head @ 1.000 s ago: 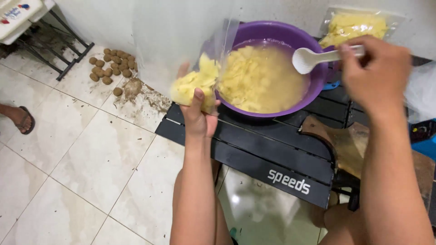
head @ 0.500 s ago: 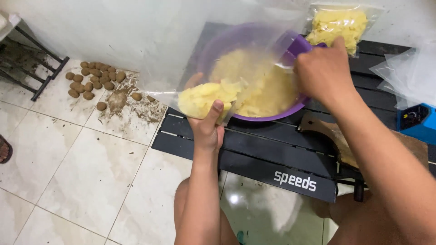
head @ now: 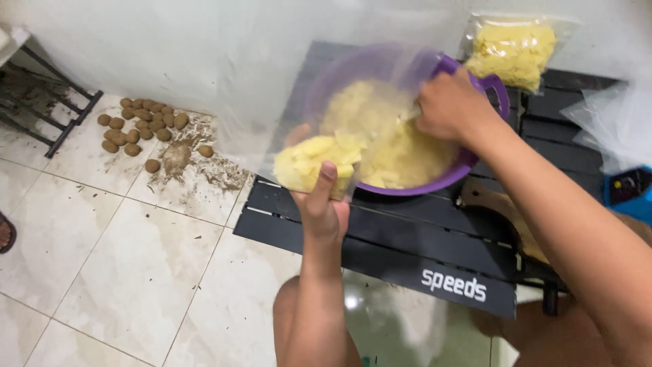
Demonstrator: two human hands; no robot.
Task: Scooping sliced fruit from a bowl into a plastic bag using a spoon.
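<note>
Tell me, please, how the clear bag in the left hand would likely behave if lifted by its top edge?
The bag looks thin and floppy: its upper part drapes loosely over the bowl. It would probably sag bottom-heavy, since the yellow pieces bunch low where the left hand cups them. The film may be slippery.

My one camera sits on my head, looking steeply down and forward, close over my left hand (head: 319, 204), right hand (head: 451, 105) and the bowl (head: 468, 163) on the black table (head: 407, 251), with tiled floor (head: 122, 272) off to the left.
</note>
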